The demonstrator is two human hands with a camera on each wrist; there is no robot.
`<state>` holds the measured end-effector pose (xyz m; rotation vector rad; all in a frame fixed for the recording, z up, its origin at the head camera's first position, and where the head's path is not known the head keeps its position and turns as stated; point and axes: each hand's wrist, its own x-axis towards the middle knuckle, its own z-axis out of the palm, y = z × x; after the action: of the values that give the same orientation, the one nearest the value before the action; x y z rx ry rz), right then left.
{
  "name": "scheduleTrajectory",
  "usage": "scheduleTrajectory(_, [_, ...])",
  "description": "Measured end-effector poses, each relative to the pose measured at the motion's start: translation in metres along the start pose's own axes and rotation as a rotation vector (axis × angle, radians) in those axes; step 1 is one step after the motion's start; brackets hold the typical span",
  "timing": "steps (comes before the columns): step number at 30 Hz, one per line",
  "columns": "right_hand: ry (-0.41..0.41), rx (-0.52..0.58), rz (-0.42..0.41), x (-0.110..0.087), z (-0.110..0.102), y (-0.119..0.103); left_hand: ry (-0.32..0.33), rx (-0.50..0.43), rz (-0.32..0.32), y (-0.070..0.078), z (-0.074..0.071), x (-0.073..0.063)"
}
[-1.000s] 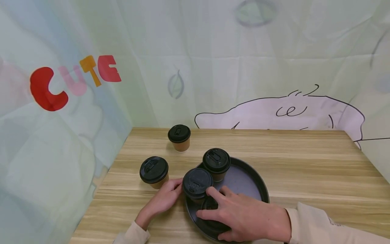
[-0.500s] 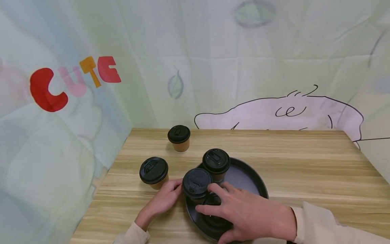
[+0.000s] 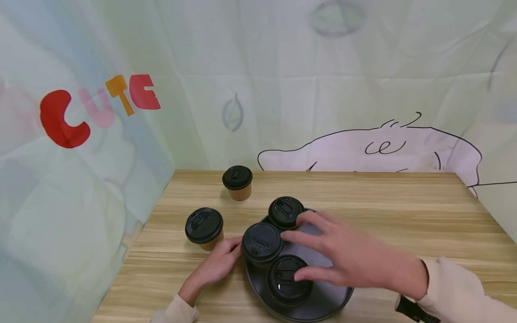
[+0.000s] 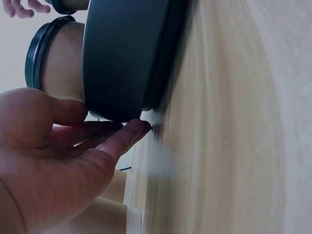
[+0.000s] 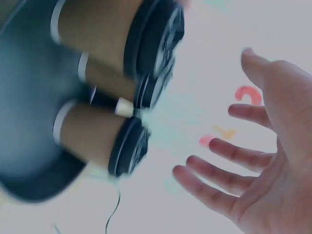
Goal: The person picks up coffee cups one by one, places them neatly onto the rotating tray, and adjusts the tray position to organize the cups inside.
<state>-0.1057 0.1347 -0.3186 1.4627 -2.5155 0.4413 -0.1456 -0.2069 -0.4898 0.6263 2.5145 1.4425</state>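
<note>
Three lidded paper coffee cups stand upright on a round dark tray [image 3: 329, 298]: a near one [image 3: 282, 289], a left one [image 3: 260, 244] and a far one [image 3: 284, 211]. My left hand [image 3: 220, 262] is at the tray's left side. In the left wrist view its fairly straight fingers [image 4: 114, 144] touch the tray's outer wall [image 4: 122, 53], the thumb close to the rim. My right hand [image 3: 351, 251] hovers over the tray's right part with spread fingers. The right wrist view shows that hand [image 5: 253, 161] empty and apart from the brown cups.
Two more lidded cups stand on the wooden table [image 3: 404, 215] left of the tray: one cup [image 3: 203, 226] just beyond my left hand, another cup [image 3: 237, 179] farther back. A printed curtain [image 3: 282, 89] hangs behind the table.
My right hand has let go of the near cup and moved up and right, its fingers spreading. That cup's lid is now in view. My left hand stays put.
</note>
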Motion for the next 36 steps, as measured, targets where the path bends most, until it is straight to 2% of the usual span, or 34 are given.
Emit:
scheduleTrajectory(6, [0.113,-0.021,0.138,-0.009,-0.011,0.042,-0.014,0.020,-0.048,0.036,-0.005,-0.009])
scheduleTrajectory(9, [0.117,0.001,0.193,-0.014,-0.010,0.065,-0.009,-0.005,-0.082,0.054,-0.005,-0.012])
scheduleTrajectory(11, [0.112,0.028,0.219,-0.017,-0.006,0.078,-0.007,0.007,-0.111,0.059,-0.005,-0.013])
scheduleTrajectory(17, [0.062,0.116,0.289,-0.025,0.013,0.107,-0.005,0.015,-0.132,0.063,-0.004,-0.015])
scheduleTrajectory(22, [-0.018,0.235,0.356,-0.027,0.034,0.126,-0.005,-0.007,-0.120,0.063,-0.003,-0.017])
scheduleTrajectory(27, [-0.098,0.339,0.381,-0.025,0.056,0.137,-0.003,-0.010,-0.095,0.059,-0.002,-0.022])
scheduleTrajectory(30, [-0.107,0.363,0.377,-0.022,0.064,0.139,-0.011,-0.019,-0.103,0.062,-0.001,-0.024])
scheduleTrajectory(36, [-0.075,0.369,0.334,-0.016,0.072,0.139,-0.013,-0.039,-0.145,0.069,0.001,-0.028])
